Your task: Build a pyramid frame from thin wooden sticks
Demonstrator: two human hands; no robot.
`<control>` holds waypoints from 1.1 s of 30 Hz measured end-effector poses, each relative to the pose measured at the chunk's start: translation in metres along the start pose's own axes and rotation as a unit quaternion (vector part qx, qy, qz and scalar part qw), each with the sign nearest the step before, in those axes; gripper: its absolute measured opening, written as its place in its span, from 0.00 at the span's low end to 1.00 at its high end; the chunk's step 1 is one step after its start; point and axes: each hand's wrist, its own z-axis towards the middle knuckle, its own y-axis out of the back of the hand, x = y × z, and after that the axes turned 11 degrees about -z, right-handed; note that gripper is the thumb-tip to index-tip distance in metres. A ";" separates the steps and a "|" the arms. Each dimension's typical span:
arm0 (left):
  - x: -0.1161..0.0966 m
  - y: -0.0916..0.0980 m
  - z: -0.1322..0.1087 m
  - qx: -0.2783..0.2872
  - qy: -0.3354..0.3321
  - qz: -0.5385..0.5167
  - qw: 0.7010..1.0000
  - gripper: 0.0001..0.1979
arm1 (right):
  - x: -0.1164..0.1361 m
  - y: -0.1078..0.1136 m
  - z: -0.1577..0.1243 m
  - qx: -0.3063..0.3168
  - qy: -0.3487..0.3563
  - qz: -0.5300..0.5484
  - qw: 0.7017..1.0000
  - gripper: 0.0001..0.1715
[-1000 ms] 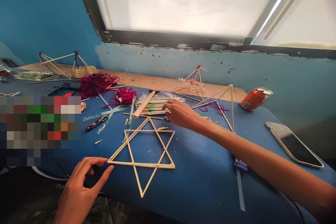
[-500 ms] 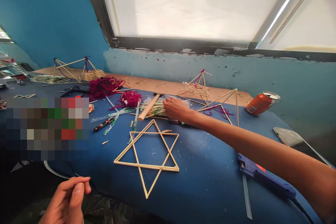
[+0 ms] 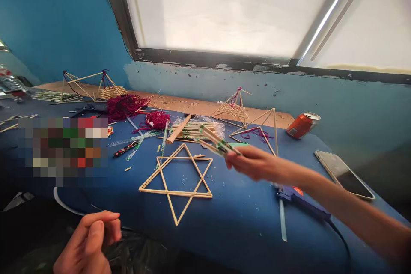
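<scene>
Fingers, right hand (image 3: 252,163): clamped on a small bundle of wrapped sticks (image 3: 221,145), gripped at the near end; far ends left free, fanned slightly apart and tilted upward, away from the palm. Bundle held above the blue table (image 3: 237,222). Count of sticks: not to be told, owing to blur.

Fingers, left hand (image 3: 90,242): loosely curled, thumb near the index finger; contact between the two cannot be told. Nothing is seen to be held.

Star frame (image 3: 176,192), two overlapped triangles of bare sticks: laid flat, left of the right fingers and nearer the wearer; beyond and right of the left fingers; touched by neither.

Pack of sticks (image 3: 210,125), in clear film: placed just beyond the right fingertips, crossed by a wooden rod (image 3: 179,129).

Glue gun (image 3: 305,203): set nearer than the right fingers, to their right.

Step in hand, as judged: sticks being fetched. Called for next, as judged: a firm grip on the bundle, its free ends kept clear of the star frame, and the left fingers opened if the wrapping is to be removed.
</scene>
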 end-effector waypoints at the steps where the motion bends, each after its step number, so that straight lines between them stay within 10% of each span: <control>1: -0.005 -0.008 -0.007 0.003 0.006 -0.024 1.000 0.14 | 0.001 -0.017 -0.018 0.029 -0.026 0.130 0.991 0.28; 5: -0.033 -0.050 -0.049 0.153 0.043 -0.114 0.981 0.25 | 0.007 -0.104 -0.066 0.079 -0.046 0.434 0.896 0.32; 11: -0.058 -0.081 -0.112 0.422 0.209 -0.193 0.861 0.25 | 0.015 -0.204 -0.097 0.044 -0.055 0.541 0.838 0.29; 24: -0.071 -0.077 -0.126 0.408 0.296 -0.348 0.790 0.23 | 0.012 -0.290 -0.131 -0.186 0.002 0.385 0.904 0.37; 33: -0.071 -0.072 -0.116 0.443 0.312 -0.424 0.726 0.24 | 0.002 -0.313 -0.120 -0.192 0.067 0.337 0.919 0.38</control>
